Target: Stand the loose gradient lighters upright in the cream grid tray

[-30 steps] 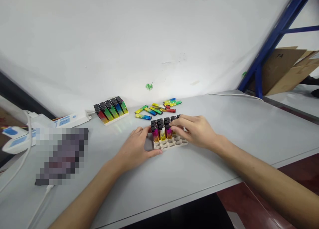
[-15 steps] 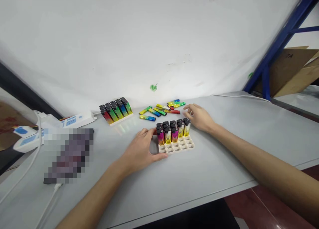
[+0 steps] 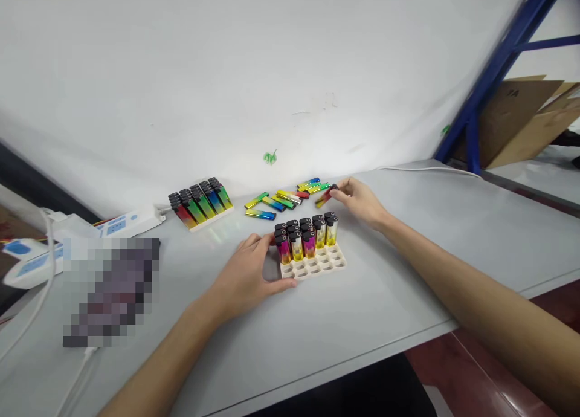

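Observation:
My left hand [image 3: 244, 278] is curled around the left end of a cream rack [image 3: 338, 261], its thumb along the front edge. Purple-orange and silver-yellow lighters [image 3: 309, 245] stand upright in the rack's back holes, black tops up; the front holes show bare. Behind the rack to the right, my right hand [image 3: 360, 202] pinches a red and yellow lighter [image 3: 324, 197] by its black top, tilted. Just left of it lies a loose pile of shiny lighters [image 3: 288, 197] in blue, green, yellow and red.
A second rack of metallic lighters [image 3: 202, 205] stands at the back left near the wall. White power strips [image 3: 115, 223] with cables and a pixelated dark object [image 3: 115, 293] lie on the left. A white cable [image 3: 421, 168] runs along the table's back right.
My right hand has taken hold of a red and yellow lighter from the right side of the pile. My left hand stays at the rack. The view has shifted slightly.

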`<state>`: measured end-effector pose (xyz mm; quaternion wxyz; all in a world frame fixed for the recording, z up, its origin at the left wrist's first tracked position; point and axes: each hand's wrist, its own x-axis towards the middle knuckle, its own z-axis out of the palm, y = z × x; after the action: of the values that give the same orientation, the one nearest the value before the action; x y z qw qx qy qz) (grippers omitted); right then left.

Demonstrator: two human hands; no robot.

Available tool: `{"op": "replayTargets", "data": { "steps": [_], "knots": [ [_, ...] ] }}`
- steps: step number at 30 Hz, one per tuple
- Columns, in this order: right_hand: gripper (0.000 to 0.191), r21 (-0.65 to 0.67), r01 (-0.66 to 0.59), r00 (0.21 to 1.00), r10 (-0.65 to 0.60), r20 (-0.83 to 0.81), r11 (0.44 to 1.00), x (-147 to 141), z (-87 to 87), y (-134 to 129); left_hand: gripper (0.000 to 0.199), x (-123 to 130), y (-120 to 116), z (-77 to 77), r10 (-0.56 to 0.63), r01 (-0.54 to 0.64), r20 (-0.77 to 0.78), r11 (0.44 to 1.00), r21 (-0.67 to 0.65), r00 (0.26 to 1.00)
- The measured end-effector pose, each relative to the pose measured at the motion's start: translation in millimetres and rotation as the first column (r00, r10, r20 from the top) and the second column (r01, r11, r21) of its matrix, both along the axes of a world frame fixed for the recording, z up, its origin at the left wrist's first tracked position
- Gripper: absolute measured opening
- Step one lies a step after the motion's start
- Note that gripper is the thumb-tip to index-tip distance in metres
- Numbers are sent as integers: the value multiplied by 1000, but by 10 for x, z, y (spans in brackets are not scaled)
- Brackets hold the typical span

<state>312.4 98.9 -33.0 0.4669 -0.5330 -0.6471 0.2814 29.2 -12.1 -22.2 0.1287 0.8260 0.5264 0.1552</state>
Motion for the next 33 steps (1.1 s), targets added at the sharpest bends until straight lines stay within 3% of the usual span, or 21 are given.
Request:
{"op": "replayTargets", "data": {
  "steps": [3, 5, 8, 13, 21, 26, 33],
  "knots": [
    [27, -39, -90, 954, 75, -289, 995, -41, 54, -67, 82, -8, -1, -5, 4, -4, -5, 1000, -3, 1000],
    [30, -80, -124, 931, 88, -354, 989, -88, 54, -93, 84, -13, 1, -7, 4, -4, -13, 1000, -11, 1000],
    [31, -103, -125, 955, 91, -283, 987, -134, -1, -102, 83, -18, 12, -11, -3, 3, -18, 1000, -10, 1000],
    [28, -43, 14, 999, -12, 42, 999, -121, -87, -89, 80, -26, 25, -29, -20, 20, -12, 1000, -7, 1000],
    [33, 104, -56, 970, 30, 241, 993, -103, -18, -134, 81, -22, 22, -37, -31, 31, -12, 999, 16, 999],
    [41, 37, 50, 961, -58, 269, 998, -118, -17, -158, 82, -10, 24, -17, -21, 21, -15, 1000, -9, 1000],
    [43, 27, -19, 990, 16, 137, 999, -86, -53, -106, 81, -19, 27, -33, -31, 31, -15, 999, -7, 999]
  ]
}}
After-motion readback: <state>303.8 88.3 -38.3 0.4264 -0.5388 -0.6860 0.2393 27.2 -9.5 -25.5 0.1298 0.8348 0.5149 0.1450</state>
